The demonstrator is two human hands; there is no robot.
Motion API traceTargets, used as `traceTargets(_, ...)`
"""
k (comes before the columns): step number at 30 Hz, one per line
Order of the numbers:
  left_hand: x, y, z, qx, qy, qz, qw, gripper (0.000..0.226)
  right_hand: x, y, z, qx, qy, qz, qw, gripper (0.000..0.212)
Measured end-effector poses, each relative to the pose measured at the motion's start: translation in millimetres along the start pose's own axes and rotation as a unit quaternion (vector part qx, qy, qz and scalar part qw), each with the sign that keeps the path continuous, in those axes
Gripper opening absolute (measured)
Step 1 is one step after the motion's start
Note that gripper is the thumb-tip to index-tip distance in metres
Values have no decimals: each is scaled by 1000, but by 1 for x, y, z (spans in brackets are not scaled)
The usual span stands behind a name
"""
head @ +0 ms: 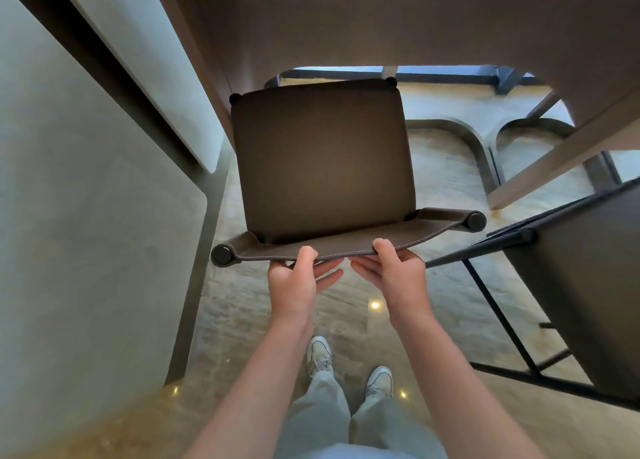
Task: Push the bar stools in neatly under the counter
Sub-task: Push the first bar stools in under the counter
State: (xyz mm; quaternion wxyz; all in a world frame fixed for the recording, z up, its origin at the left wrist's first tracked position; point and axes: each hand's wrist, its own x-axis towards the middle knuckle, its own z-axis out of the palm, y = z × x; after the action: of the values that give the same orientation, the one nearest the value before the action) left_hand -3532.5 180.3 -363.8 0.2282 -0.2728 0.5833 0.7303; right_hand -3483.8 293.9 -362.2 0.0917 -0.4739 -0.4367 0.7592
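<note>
Both hands hold the low backrest of a brown leather bar stool with a squarish seat (322,168). The left hand (294,282) has its thumb hooked over the backrest's top edge and its fingers spread underneath, pointing toward three o'clock; the right hand (398,275) mirrors it, thumb on top and fingers reaching toward nine o'clock below the leather. The fingertips of the two hands come near each other under the backrest, and how firmly they press its back face is hard to tell. The stool sits at twelve o'clock from the hands, its seat's far edge tucked beneath the pale wooden counter (381,26), whose top is cut off by the upper frame; the stool's legs are hidden under the seat. At three o'clock stands a second dark stool with a thin black metal frame (571,285), its seat cropped by the right edge and only part of its legs showing. At nine o'clock rise grey-green cabinet panels (86,233), their full extent cut off. At six o'clock the person's light trousers and white sneakers (320,354) stand on a glossy beige marbled floor (242,320) with small light reflections. Beyond the stool, at one o'clock, dark curved shapes on the floor are hard to identify.
</note>
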Motion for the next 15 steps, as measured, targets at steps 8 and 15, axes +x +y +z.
traceTargets(8, 0, 0, 0, -8, 7, -50, 999, 23, 8, -11, -8, 17, -48, 84, 995, 9)
traceTargets(15, 0, 2, 3, -37, 0, -59, 998, 19, 10, -14, -14, 27, -58, 86, 994, 25)
